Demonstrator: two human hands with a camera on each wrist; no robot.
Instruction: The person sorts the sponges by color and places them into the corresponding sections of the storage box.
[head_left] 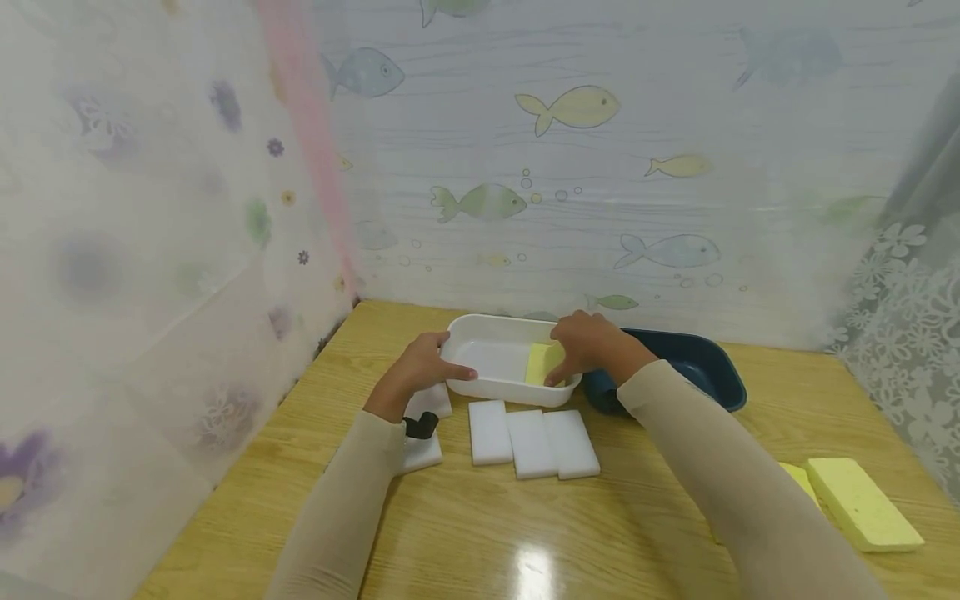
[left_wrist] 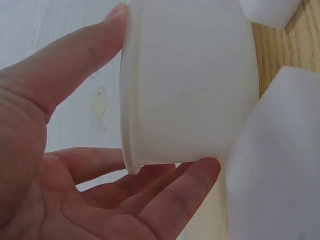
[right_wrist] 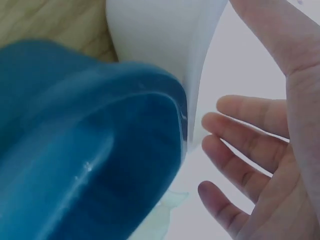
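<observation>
A white plastic basin (head_left: 480, 387) stands near the back of the table, with a yellow sponge (head_left: 537, 363) at the right inside it. My left hand (head_left: 420, 367) grips the basin's left end; in the left wrist view the thumb lies at the rim and the fingers reach along the outer wall (left_wrist: 195, 90). Over the basin's right end, above the sponge, my right hand (head_left: 596, 346) arches with its fingers spread. In the right wrist view, those fingers (right_wrist: 245, 142) are loosely bent and hold nothing; whether the thumb touches the rim cannot be told.
A dark blue basin (head_left: 716, 371) stands against the white basin's right side, partly behind my right arm. White sponge slabs (head_left: 491, 433) lie in front, with others (head_left: 422, 452) under my left wrist. Yellow sponges (head_left: 862, 504) lie at the right. A patterned curtain (head_left: 570, 200) hangs behind.
</observation>
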